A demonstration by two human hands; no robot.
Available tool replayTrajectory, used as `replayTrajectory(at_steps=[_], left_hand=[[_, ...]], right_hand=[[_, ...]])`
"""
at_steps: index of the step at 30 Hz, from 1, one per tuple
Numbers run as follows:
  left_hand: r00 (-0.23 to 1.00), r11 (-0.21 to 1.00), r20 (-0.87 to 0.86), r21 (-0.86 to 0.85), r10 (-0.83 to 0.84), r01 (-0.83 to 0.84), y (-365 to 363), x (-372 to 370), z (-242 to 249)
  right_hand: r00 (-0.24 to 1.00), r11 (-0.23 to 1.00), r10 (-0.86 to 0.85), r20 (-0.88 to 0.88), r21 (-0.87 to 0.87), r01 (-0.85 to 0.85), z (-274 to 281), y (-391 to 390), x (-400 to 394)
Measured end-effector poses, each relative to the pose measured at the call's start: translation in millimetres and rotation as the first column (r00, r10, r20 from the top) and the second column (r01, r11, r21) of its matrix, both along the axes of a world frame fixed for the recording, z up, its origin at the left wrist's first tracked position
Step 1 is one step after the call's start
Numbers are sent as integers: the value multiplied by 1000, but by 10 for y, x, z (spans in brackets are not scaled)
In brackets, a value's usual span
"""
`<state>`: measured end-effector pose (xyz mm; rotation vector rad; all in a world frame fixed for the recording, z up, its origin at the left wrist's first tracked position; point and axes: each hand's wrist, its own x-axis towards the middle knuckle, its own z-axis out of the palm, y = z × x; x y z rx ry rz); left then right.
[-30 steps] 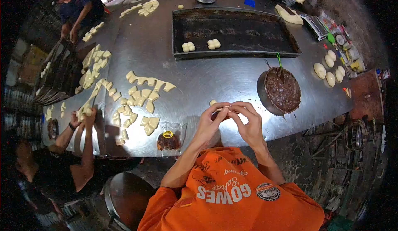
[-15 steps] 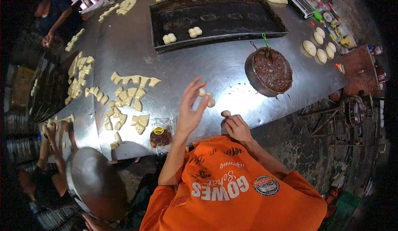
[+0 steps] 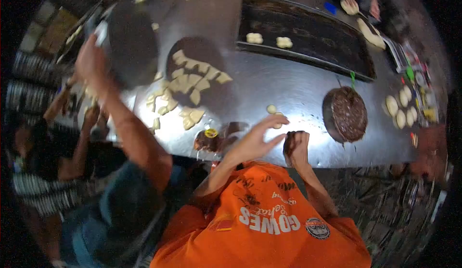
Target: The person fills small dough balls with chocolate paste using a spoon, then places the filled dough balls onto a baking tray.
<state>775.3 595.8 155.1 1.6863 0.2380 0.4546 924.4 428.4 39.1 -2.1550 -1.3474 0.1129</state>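
Observation:
My left hand (image 3: 257, 140) reaches over the metal table (image 3: 250, 87) with its fingers stretched out and apart. By its fingertips lie small pale dough balls (image 3: 271, 109), one partly covered by the fingers. Close to the table's front edge, my right hand (image 3: 297, 148) has its fingers curled down. Anything inside it is hidden, and its thumb side is dark. A pot of chocolate filling (image 3: 355, 114) stands to the right of my hands, with a green-handled tool (image 3: 352, 79) at its rim.
A black baking tray (image 3: 308, 54) holds two dough clusters. Cut dough pieces (image 3: 185, 82) lie left; larger dough balls (image 3: 400, 107) lie right. Beside me a co-worker's arm (image 3: 127, 119) holds a large round pan (image 3: 130, 44) over the table. Another person's hands (image 3: 350, 6) handle dough.
The co-worker's round pan has gone from the lower left up over the table. My view has shifted left. My left hand has lowered to the dough balls; the ball by my right hand is hidden.

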Motion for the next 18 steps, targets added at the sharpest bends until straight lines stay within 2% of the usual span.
replayTrajectory(at_steps=[1,3,5,6,7,8,9,10,11,13,14,15,16,17,18], left_hand=[[995,996,24,15,-92,91,-44,20,-58],[982,981,7,-41,-189,189,-135,38,-83],[980,980,-3,12,-199,199,-129,-15,-55],[974,972,-14,53,-226,227,-139,-58,-53],[977,976,-15,52,-212,213,-115,-83,-63],[979,976,-1,75,-206,205,-116,-115,-86],[979,975,13,91,-202,200,-140,-143,-117],[986,982,33,95,-165,161,-191,-128,-215],[986,984,29,86,-161,158,-236,-126,-274],[985,983,46,87,-167,163,-272,-110,-339],[982,986,102,60,-159,153,-297,-107,-317],[984,987,88,53,-156,151,-334,-117,-306],[981,987,114,52,-160,155,-313,-122,-276],[977,986,140,46,-164,159,-301,-137,-254],[980,986,112,-1,-166,167,-286,-143,-280]], right_hand=[[984,998,-16,179,58,5,86,157,-15],[996,997,33,-88,-69,-40,-751,9,-31],[926,997,71,-371,-5,-79,-416,16,-246],[454,976,175,-873,214,35,-275,-123,-375],[363,967,88,-928,167,192,-408,-154,-216],[848,998,49,-527,54,-24,-393,-188,15],[986,977,145,80,-167,-131,-337,-145,195],[984,997,-69,166,41,63,-112,172,8],[993,996,-87,-78,-1,88,-182,200,-27],[997,987,81,4,-140,-80,-209,111,-99],[975,1000,14,-220,24,-8,-601,-85,-90],[981,980,190,38,59,-192,-545,-161,-49],[916,983,161,-368,-20,-181,-481,-221,113],[700,974,71,-710,-102,-202,-397,-287,247],[962,972,136,-235,-155,-175,-138,-156,193]])
